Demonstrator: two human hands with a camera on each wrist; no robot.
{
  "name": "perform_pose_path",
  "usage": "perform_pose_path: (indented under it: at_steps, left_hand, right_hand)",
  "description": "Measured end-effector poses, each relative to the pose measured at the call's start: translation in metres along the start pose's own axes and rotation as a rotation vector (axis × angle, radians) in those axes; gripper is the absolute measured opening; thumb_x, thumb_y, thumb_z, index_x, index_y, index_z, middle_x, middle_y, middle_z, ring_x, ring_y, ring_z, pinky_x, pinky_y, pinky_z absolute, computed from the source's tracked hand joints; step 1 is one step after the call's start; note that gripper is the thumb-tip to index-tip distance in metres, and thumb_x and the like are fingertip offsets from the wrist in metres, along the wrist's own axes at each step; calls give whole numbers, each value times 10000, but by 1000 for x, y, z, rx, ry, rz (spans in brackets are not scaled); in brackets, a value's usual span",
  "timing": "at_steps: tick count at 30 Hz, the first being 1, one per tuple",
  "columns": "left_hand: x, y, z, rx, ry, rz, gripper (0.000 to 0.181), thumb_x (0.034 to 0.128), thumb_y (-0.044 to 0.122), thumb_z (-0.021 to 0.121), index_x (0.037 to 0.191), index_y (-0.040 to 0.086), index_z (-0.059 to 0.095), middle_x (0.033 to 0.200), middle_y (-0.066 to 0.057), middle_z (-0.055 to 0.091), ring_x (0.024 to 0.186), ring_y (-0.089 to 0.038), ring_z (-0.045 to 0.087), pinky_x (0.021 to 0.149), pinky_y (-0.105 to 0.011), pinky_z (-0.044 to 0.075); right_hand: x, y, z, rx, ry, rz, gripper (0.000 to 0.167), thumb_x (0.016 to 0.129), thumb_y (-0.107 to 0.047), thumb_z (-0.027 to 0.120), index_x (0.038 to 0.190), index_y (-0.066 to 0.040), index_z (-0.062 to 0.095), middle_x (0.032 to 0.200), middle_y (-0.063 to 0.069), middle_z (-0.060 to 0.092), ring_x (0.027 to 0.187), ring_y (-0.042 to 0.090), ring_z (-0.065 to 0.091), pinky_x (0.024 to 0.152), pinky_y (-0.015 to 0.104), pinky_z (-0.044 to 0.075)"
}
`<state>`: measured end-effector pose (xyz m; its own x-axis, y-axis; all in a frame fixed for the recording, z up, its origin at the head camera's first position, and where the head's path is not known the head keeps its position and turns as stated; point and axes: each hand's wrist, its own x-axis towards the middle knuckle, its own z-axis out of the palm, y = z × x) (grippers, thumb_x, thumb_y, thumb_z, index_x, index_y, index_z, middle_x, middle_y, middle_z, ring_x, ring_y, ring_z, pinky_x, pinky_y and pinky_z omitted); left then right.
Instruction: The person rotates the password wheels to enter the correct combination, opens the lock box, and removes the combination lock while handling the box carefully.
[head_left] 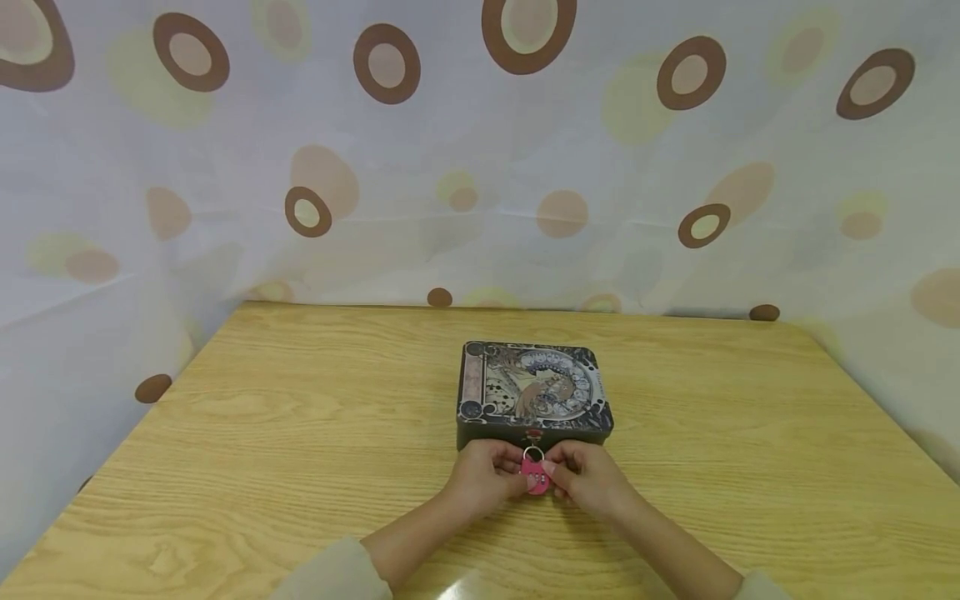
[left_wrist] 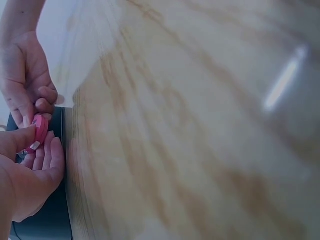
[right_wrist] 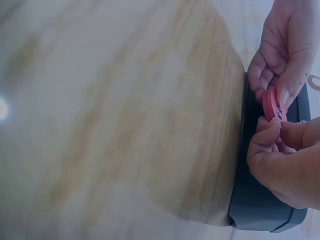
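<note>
A pink combination padlock [head_left: 535, 476] with a metal shackle is held between both hands at the front of a dark box with a patterned lid [head_left: 536, 383]. My left hand [head_left: 483, 477] pinches the padlock from the left, its thumb lying over the number dials. From the right, my right hand [head_left: 591, 477] grips the padlock's edge between thumb and fingers. The shackle stands up beside a red clasp [head_left: 533, 434] on the box front; whether it passes through the clasp cannot be made out. In the right wrist view the pink padlock [right_wrist: 274, 105] shows its side.
The box stands on a wood-grain table [head_left: 300, 433], near its middle. Behind and at the sides hangs a pale cloth [head_left: 465, 133] with brown and yellow ovals. Light glares off the tabletop near its front edge.
</note>
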<state>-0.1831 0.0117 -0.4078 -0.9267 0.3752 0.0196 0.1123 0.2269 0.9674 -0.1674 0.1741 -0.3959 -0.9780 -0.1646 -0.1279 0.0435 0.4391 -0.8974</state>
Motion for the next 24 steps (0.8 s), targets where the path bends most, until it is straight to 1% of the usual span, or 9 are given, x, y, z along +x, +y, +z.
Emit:
perform_pose_path:
  at_steps: [2, 5, 11, 14, 20, 24]
  left_hand:
    - [0, 0, 0, 5, 1, 0, 182, 714, -40, 672, 867, -134, 645, 746, -201, 667, 607, -64, 558, 527, -123, 476]
    - [0, 0, 1, 7, 1, -3, 174, 732, -31, 676, 868, -136, 648, 746, -214, 673, 611, -85, 585, 530, -138, 493]
    - [1, 0, 3, -23, -14, -25, 159, 780, -31, 672, 876, -154, 639, 754, -244, 674, 632, -236, 663, 547, -232, 566]
    - [1, -1, 3, -32, -21, -32, 157, 803, -29, 658, 881, -163, 634, 763, -256, 673, 650, -276, 673, 548, -255, 575]
    - [0, -1, 2, -44, -28, -31, 170, 869, -9, 584, 911, -167, 630, 794, -258, 670, 657, -270, 668, 569, -269, 582]
    - [0, 0, 2, -73, -24, -46, 180, 891, -14, 546, 932, -171, 623, 827, -257, 665, 652, -229, 657, 592, -277, 587]
  right_hand:
    - [0, 0, 0, -1, 4, 2, 123, 904, -7, 528, 878, 102, 576, 603, -1, 484, 569, 101, 464, 454, 163, 393]
    - [0, 0, 1, 2, 11, 9, 120, 904, -8, 529, 881, 99, 577, 606, 5, 487, 567, 104, 462, 453, 166, 392]
    - [-2, -1, 2, -10, 32, 14, 115, 902, -7, 530, 869, 92, 578, 599, 4, 483, 553, 91, 451, 449, 166, 382]
    - [-2, -2, 1, -14, 33, 3, 116, 899, -4, 530, 860, 96, 576, 593, 1, 480, 548, 81, 450, 451, 162, 382]
    - [-2, -1, 0, 5, 15, 2, 124, 907, -6, 517, 875, 103, 567, 610, 12, 487, 568, 99, 463, 467, 181, 404]
    - [-2, -1, 1, 3, 12, 18, 127, 913, -14, 515, 885, 97, 570, 620, 16, 494, 576, 111, 465, 471, 191, 411]
